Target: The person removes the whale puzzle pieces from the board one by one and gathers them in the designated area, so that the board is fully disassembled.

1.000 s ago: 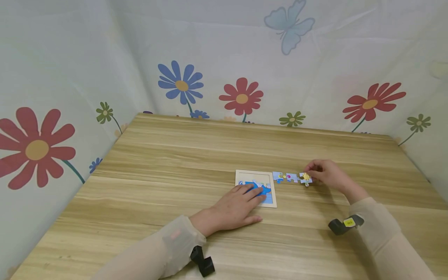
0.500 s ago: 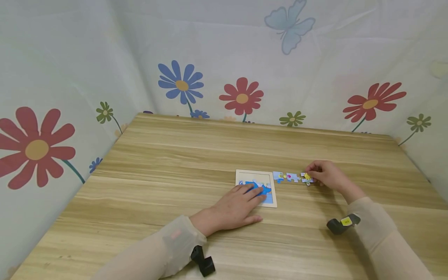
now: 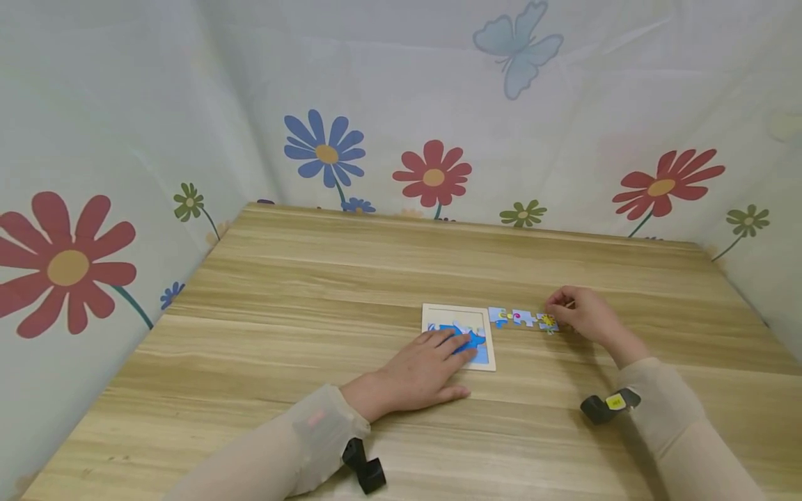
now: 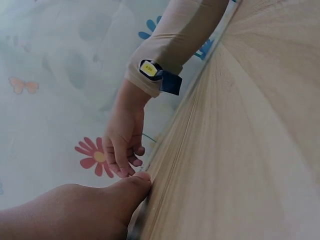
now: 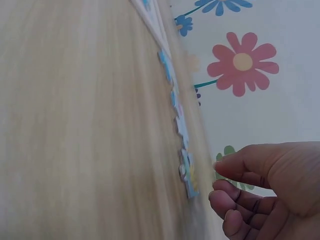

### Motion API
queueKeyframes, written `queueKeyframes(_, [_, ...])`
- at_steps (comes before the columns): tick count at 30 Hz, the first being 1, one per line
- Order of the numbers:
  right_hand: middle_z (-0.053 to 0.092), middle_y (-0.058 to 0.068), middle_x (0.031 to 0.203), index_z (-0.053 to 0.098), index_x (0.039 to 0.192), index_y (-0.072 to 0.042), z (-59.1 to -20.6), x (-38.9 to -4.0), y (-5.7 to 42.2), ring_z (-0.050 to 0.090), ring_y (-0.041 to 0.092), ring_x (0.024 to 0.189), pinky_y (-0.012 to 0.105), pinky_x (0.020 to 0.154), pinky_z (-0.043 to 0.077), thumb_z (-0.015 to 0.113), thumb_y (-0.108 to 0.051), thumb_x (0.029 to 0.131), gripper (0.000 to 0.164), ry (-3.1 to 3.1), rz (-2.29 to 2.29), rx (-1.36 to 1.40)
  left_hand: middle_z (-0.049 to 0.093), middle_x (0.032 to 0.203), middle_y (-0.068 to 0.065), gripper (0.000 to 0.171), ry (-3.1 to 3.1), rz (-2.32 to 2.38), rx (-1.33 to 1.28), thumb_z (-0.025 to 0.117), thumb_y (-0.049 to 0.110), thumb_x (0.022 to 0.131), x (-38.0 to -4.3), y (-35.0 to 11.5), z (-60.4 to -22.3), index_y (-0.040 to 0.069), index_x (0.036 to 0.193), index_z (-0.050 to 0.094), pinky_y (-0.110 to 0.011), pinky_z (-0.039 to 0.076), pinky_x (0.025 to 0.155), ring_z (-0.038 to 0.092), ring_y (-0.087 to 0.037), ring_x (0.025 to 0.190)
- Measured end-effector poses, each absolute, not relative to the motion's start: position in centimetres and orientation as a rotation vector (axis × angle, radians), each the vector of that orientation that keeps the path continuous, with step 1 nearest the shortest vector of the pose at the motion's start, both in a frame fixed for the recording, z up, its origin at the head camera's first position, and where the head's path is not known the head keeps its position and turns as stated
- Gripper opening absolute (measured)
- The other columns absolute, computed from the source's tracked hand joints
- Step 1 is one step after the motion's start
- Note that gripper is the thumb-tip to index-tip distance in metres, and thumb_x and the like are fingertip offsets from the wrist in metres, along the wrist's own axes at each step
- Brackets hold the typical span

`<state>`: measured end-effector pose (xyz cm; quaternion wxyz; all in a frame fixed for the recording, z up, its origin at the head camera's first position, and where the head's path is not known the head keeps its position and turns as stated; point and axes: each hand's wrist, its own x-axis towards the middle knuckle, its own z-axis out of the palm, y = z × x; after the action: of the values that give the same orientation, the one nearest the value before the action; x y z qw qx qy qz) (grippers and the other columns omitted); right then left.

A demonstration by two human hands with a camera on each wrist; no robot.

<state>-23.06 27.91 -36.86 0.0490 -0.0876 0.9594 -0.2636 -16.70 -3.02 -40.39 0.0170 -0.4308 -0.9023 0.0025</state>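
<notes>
And there it was: the right hand had just let go! A second earlier its thumb and finger were pinching the sun piece; now that piece lay down on the worktop, and the hand stood just beside it, fingers loosely curled, a slim gap between thumb and fingertip, nothing in its hold. The piece had settled, too, its yellow sun facing up, third in line out to the right of the tray.

The left hand, meanwhile, hadn't budged. It lay with its fingers stretched across the wooden tray, gripping nothing, fingertips over the blue picture in the tray's nearer part; how hard it pressed, I couldn't tell. Bare wood was visible along the far side of that tray.

So what did the release mean? To my eye, the sun piece now counted as set down, making a neat row of three: the end piece right up by the tray's edge, the middle piece, then the sun. Were they locked together? I couldn't say from where I stood; they sat very close, that much was clear, and the right hand was free.
</notes>
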Motion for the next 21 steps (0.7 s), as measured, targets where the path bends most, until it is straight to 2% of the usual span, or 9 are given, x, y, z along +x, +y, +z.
queueKeyframes(4, [0.065,0.018,0.101,0.064,0.104,0.000,-36.4,-22.7,27.5,0.059,0.024,0.087,0.028,0.069,0.044,0.058,-0.018,0.095,0.021,2.949,-0.827,-0.269,0.035,0.154,-0.007,0.064,-2.801,-0.013,-1.335,0.040,0.057,0.097,-16.7,-3.1,-40.4,0.021,0.149,0.037,-0.041,0.030,0.117,0.033,-0.024,0.143])
queueKeyframes(9, [0.064,0.019,0.106,0.063,0.108,0.000,-36.0,-22.5,26.9,0.057,0.022,0.085,0.028,0.068,0.044,0.056,-0.020,0.097,0.024,2.936,-0.874,-0.272,0.035,0.154,-0.007,0.063,-2.802,-0.027,-1.341,0.041,0.057,0.097,-16.6,-3.1,-40.5,0.021,0.149,0.037,-0.042,0.030,0.117,0.033,-0.024,0.143])
queueKeyframes(21, [0.065,0.016,0.101,0.063,0.108,-0.001,-35.9,-22.0,24.4,0.055,0.020,0.083,0.028,0.066,0.045,0.057,-0.017,0.097,0.021,2.915,-0.964,-0.335,0.040,0.148,-0.012,0.060,-2.770,-0.106,-1.334,0.044,0.054,0.097,-16.8,-3.1,-40.9,0.021,0.147,0.041,-0.042,0.032,0.116,0.038,-0.026,0.139])
